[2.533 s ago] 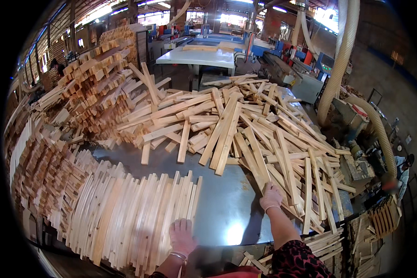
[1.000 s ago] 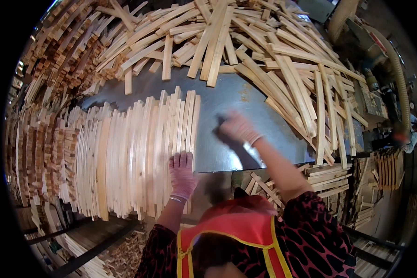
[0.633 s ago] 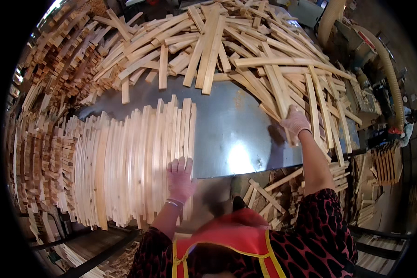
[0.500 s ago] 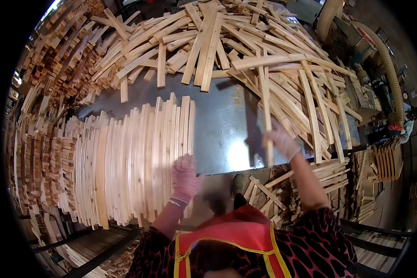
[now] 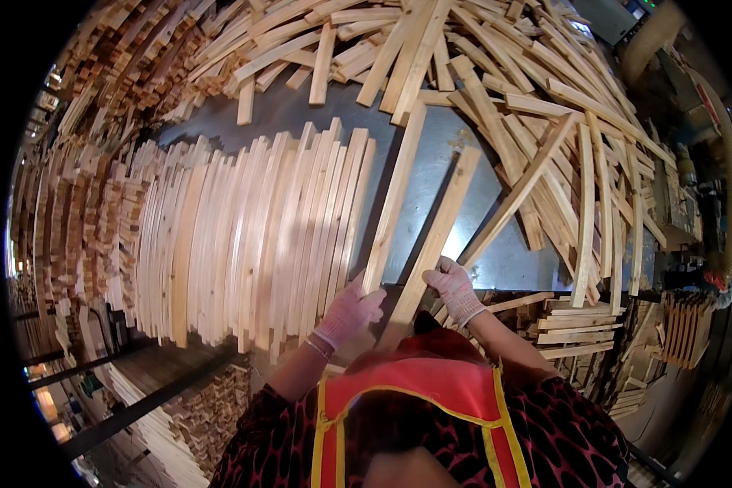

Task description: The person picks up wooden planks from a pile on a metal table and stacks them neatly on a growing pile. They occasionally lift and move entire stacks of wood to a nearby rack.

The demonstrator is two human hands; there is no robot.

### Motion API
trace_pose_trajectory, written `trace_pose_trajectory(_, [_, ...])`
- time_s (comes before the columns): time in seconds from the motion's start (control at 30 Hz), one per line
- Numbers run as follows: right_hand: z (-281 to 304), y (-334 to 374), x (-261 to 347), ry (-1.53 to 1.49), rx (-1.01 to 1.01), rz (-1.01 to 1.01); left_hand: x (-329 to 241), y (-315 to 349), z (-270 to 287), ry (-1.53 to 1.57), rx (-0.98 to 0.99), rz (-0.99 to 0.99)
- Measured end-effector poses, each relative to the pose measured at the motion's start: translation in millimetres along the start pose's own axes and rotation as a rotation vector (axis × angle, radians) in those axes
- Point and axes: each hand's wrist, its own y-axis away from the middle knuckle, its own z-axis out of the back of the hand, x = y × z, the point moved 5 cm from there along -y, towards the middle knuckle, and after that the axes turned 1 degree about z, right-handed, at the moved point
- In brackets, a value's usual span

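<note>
- now the gloved left hand (image 5: 350, 311) is clamped on 1 wooden slat (image 5: 393, 199) beside the sorted row of slats (image 5: 252, 236).
- the gloved right hand (image 5: 454, 289) grips another wooden strip (image 5: 439, 232) on the metal table (image 5: 504, 260).

Both hands (gloved) (image 5: 351, 309) (image 5: 451, 289) gripping.

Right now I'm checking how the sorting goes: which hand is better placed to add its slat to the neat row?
Left, probably. The left hand holds a slat lying right beside the aligned row of slats. The right hand grips a second slat farther right, over the bare metal table.
</note>
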Motion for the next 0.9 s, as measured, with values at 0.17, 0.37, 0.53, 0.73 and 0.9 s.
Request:
trace_pose_trajectory(0.17, [-42, -1, 25, 0.425, 0.168, 0.091, 44, 45, -4, -0.396, -0.27, -0.111])
trace_pose_trajectory(0.37, [-116, -28, 40, 0.79, 0.263, 0.227, 6, 61, 1, -0.888, -0.582, -0.461])
trace_pose_trajectory(0.53, [-2, -46, 116, 1.221, -0.523, 0.446, 15, 54, 18, -1.193, -0.558, -0.521])
trace_pose_trajectory(0.73, [125, -15, 82, 0.93, -1.046, 0.403, 13, 35, 23, -1.377, -0.456, -0.439])
trace_pose_trajectory(0.9, [-8, 21, 7, 0.119, -0.446, 0.392, 7, 27, 30, -1.307, -0.441, -0.473])
